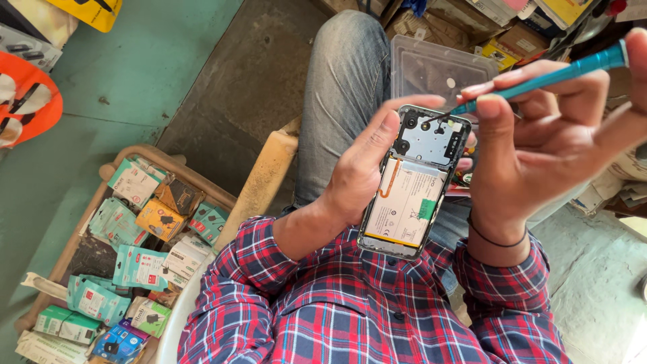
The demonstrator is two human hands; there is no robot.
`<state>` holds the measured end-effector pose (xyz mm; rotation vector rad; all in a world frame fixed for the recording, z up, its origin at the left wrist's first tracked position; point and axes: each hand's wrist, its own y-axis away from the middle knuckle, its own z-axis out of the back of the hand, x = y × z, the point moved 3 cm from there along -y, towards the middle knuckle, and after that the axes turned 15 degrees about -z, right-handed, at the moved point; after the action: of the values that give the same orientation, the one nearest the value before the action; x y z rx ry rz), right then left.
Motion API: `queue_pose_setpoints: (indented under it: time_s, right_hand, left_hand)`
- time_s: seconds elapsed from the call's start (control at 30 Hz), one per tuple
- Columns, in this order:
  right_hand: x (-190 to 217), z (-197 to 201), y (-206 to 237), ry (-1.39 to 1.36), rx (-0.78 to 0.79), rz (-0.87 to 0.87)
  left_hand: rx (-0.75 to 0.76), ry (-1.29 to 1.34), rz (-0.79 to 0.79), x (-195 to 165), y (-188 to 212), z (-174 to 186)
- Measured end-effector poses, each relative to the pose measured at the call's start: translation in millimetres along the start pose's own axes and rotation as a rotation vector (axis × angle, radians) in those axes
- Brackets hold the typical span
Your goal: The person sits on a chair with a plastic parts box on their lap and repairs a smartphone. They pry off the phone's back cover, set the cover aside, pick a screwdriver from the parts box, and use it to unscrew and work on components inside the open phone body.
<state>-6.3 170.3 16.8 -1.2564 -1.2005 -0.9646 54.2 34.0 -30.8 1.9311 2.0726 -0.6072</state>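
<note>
My left hand [367, 165] grips an opened phone [412, 185] by its left edge, back cover off. Its white battery with an orange flex strip and a green tab shows, and the camera area sits at the top. My right hand [539, 138] holds a teal screwdriver [549, 75] like a pen. The thin dark tip touches the top of the phone near the camera lenses. Both sleeves are red and blue plaid. The phone hangs above my lap, over my jeans.
A clear plastic box [431, 64] rests on my knee behind the phone. At lower left stands a tray [118, 165] filled with several small packaged accessories. Cardboard boxes and packets [499, 27] are stacked at the top right. An orange object [27, 101] lies on the teal floor.
</note>
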Motion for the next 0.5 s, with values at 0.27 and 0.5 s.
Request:
queue_pose_setpoints:
  time_s: [0.27,0.5]
  right_hand:
    - [-4.1,-2.7,-11.9,-0.082,-0.029,-0.075]
    - [-4.7,-2.1,-11.2,-0.11,-0.043,-0.112]
  left_hand:
    - [-0.018,-0.369,-0.24,-3.5,-6.6,10.0]
    - [0.01,-0.429,-0.221,5.1,-5.8,14.6]
